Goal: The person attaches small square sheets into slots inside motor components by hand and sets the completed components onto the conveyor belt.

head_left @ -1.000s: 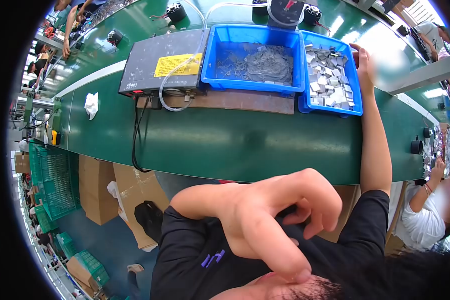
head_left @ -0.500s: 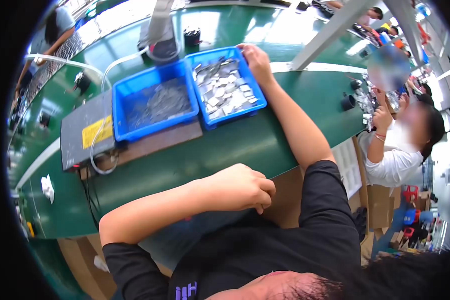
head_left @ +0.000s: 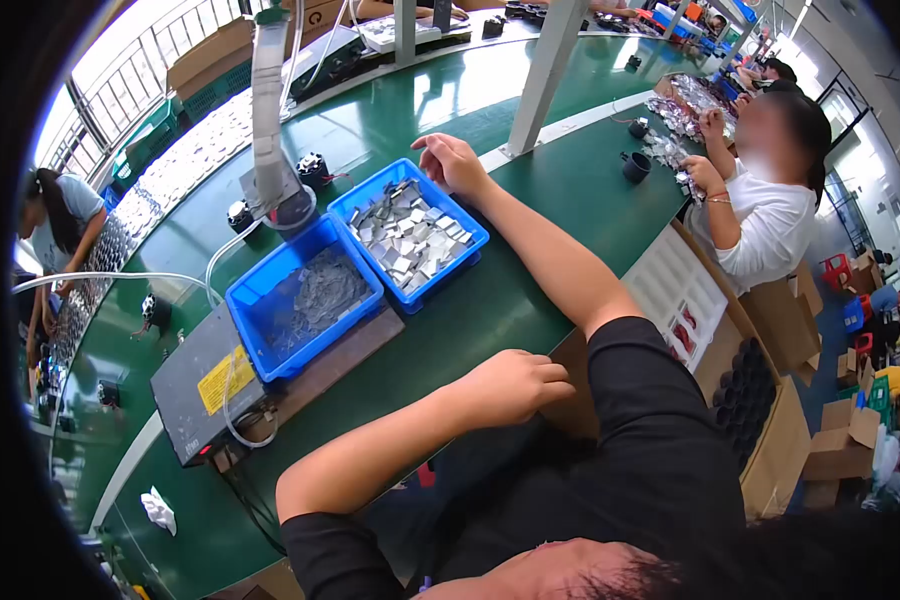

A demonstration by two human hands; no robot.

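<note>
My left hand [head_left: 510, 386] hangs over the near edge of the green table, palm down, its fingers curled together and nothing seen in them. Beyond the back right corner of a blue bin [head_left: 478, 242], my right hand [head_left: 452, 163] has loosely bent fingers apart, with nothing visible in them. Small silvery rectangular pieces [head_left: 407, 240] fill this bin. A second blue bin [head_left: 320, 358] stands left of it, holding a heap of thin grey scraps [head_left: 328, 290].
A grey box with a yellow label [head_left: 226, 380] stands left of the bins, beside a wide hose [head_left: 268, 120]. A metal post [head_left: 548, 80] rises behind my right hand. A co-worker in white [head_left: 770, 225] sits at right, near a tray [head_left: 675, 290] and dark round parts [head_left: 745, 400].
The view has turned and shifted to the right. My left hand has gone from near my face to the table edge. My right hand has moved off the bin's rim.
</note>
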